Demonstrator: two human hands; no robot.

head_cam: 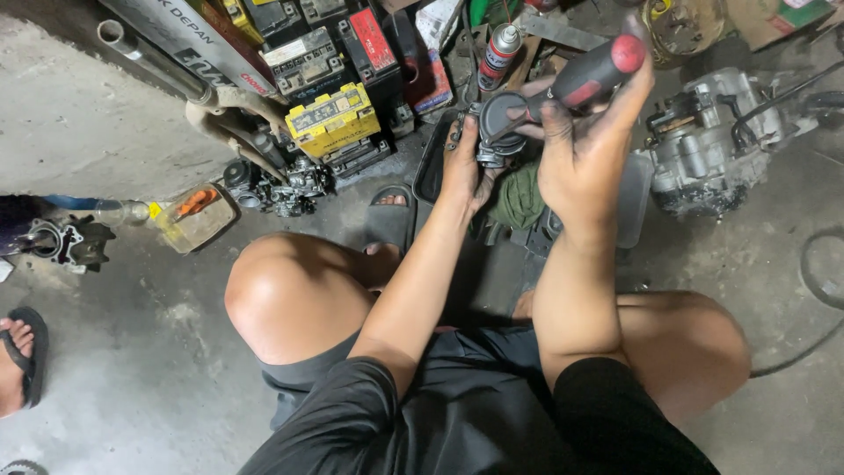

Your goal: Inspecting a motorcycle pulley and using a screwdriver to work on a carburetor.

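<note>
Gritty concrete floor (114, 378), parts everywhere. Left hand (463, 167) clamps small grey part (498, 123) mid-air above knees; right hand (580, 132) fisted round red-black screwdriver (587, 77). Unsupported: tip slip could gouge palm, drop part.

1. Both forearms reached forward between the raised, bent knees, the hands close together at chest height.
2. The left hand (463, 167) was cupped, fingers curled in a grip.
3. The right hand (580, 141) was closed in a fist-like grasp, wrist bent, thumb up.
</note>
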